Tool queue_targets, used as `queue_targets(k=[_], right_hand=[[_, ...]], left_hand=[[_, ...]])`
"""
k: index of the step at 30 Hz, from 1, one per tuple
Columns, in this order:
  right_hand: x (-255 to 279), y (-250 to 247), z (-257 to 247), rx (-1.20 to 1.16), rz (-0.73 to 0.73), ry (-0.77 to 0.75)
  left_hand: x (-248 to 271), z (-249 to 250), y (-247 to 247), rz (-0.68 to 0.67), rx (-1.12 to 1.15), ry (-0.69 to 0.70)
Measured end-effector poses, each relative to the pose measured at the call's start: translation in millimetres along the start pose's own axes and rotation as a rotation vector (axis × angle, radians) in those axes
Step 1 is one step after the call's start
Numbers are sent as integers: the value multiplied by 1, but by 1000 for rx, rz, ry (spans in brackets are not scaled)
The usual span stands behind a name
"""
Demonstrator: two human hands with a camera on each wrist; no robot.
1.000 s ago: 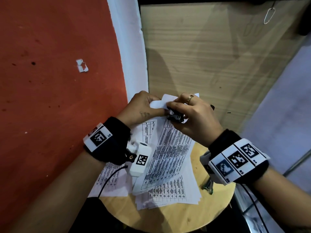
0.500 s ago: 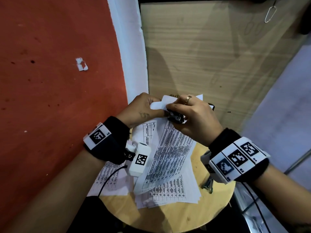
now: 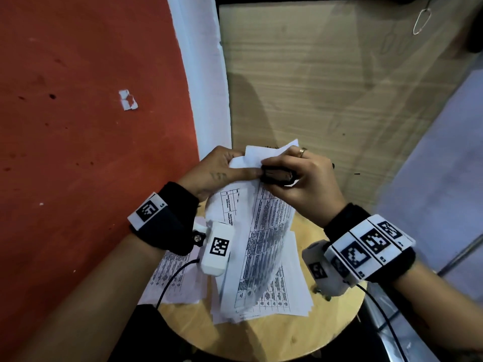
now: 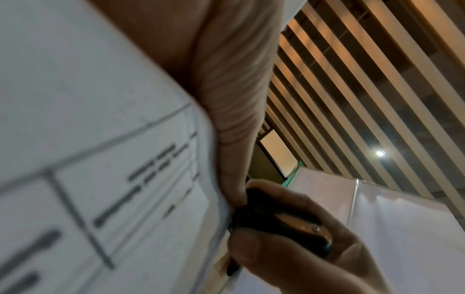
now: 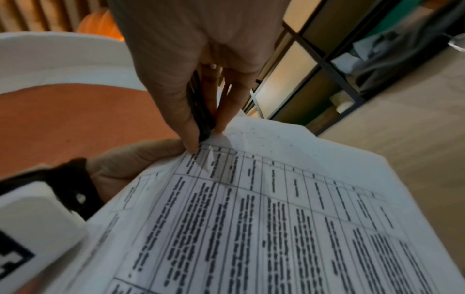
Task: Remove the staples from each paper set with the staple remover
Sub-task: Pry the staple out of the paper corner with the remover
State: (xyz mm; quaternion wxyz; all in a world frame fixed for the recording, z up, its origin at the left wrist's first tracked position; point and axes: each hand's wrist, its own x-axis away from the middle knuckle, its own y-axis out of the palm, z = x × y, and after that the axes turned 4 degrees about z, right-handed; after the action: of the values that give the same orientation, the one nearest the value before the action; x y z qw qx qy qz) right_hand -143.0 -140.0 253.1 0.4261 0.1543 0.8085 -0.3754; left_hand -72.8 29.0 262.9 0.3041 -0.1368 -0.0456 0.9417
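A stapled paper set (image 3: 264, 231) printed with tables is held up above the round wooden stool (image 3: 274, 333). My left hand (image 3: 219, 171) pinches its top corner, thumb on the front of the sheet (image 5: 141, 153). My right hand (image 3: 300, 178) grips a black staple remover (image 3: 277, 175) between thumb and fingers, its tip at that same corner (image 5: 205, 131). In the left wrist view the remover (image 4: 281, 222) sits against the paper's edge (image 4: 219, 199). The staple itself is hidden.
More printed paper sets (image 3: 285, 296) lie on the stool, one (image 3: 172, 280) hanging over its left edge. A small metal item (image 3: 322, 293) lies at the right rim under my right wrist. A red wall (image 3: 91, 152) stands at left, a wooden panel (image 3: 326, 87) behind.
Both hands with the paper and remover have stayed at the same corner; the top flap of paper has shifted slightly.
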Motion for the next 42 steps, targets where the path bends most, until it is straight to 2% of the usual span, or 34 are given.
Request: queue_targets(k=[7,10,12,15,18,20,23,26,30,33,36,39,42], right_hand=[[1,-4,-3,-129,82,83],[0,-3,-3,-138,116,94],[1,0,-1,-89,138,91],[4,8,1,51,162,47],[5,9,11,152,218,49],[5,7,22,183,217,89],[11,10,33,233,107,133],[16,15,40,258,-39,212],[16,17,45,305,-220,303],[11,15,45,287,-182,281],[-2,11,44,142,-162,168],[-20,6,42,56,-274,142],[-33,1,37,95,-438,166]], left_hand=[[0,-1,3,32,80,24],[-3,-6,7,125,45,72],[-7,-9,10,207,-75,156],[-10,-12,15,343,-395,291],[-12,-18,8,486,-494,314],[-12,-19,0,486,-491,278],[-13,-20,-8,461,-532,173],[-12,-17,-10,459,-494,187],[-10,-20,-16,444,-533,138],[-12,-26,-21,444,-513,133],[-16,-32,-26,444,-507,111],[-16,-34,-30,393,-520,116],[-16,-31,-34,364,-540,98]])
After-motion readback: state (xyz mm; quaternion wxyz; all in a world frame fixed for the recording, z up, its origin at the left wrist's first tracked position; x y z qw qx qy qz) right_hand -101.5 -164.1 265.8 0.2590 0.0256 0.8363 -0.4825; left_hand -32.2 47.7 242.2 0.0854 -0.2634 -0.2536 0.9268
